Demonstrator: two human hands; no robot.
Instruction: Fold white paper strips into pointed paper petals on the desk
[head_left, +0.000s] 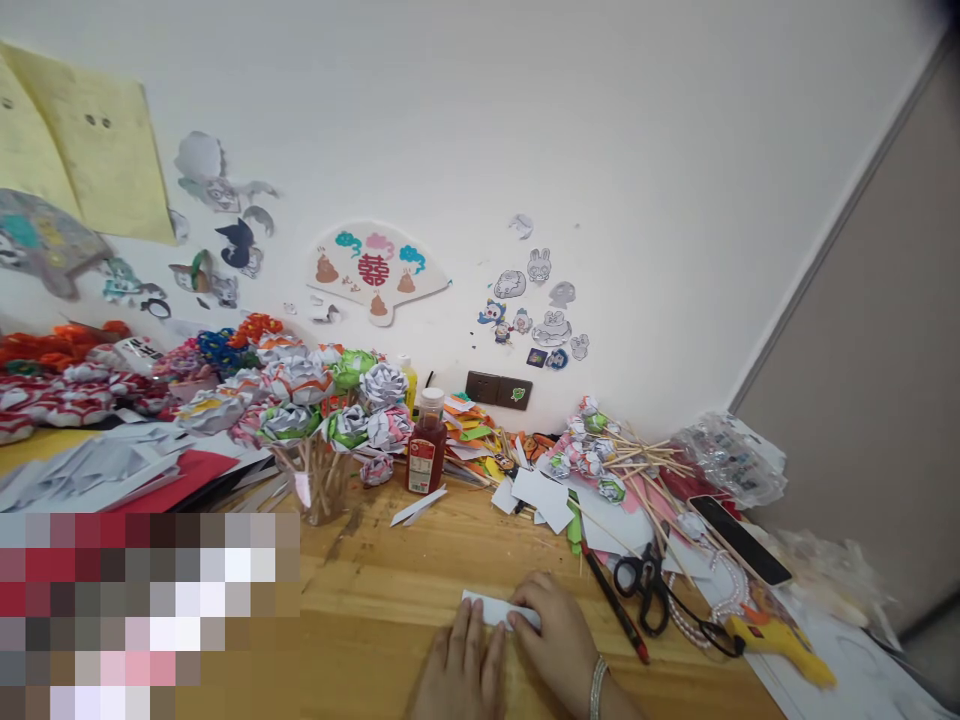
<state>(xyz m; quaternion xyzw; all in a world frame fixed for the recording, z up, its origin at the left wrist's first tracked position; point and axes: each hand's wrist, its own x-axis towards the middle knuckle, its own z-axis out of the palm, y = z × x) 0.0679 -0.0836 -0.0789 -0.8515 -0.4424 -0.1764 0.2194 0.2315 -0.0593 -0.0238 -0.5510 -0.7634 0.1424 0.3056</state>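
Note:
A small folded strip of white paper (496, 608) lies on the wooden table in front of me. My left hand (456, 668) rests on its left part, fingers stretched out and pressing it flat. At the paper's right end, my right hand (556, 632) has thumb and curled fingers closed on it; a silvery bracelet circles that wrist. The fingers hide part of the strip's lower edge and its right end. Just right of my right hand lie a dark pen (615, 603) with a red end and black-handled scissors (646, 588).
A yellow glue gun (780, 645) and a phone (741, 540) lie at the right. Behind stands a bottle of reddish liquid (426, 445). Paper flowers on sticks (300, 385) crowd the back left, more (589, 450) the back right. White cards (541, 498) lie ahead; the lower left is pixelated.

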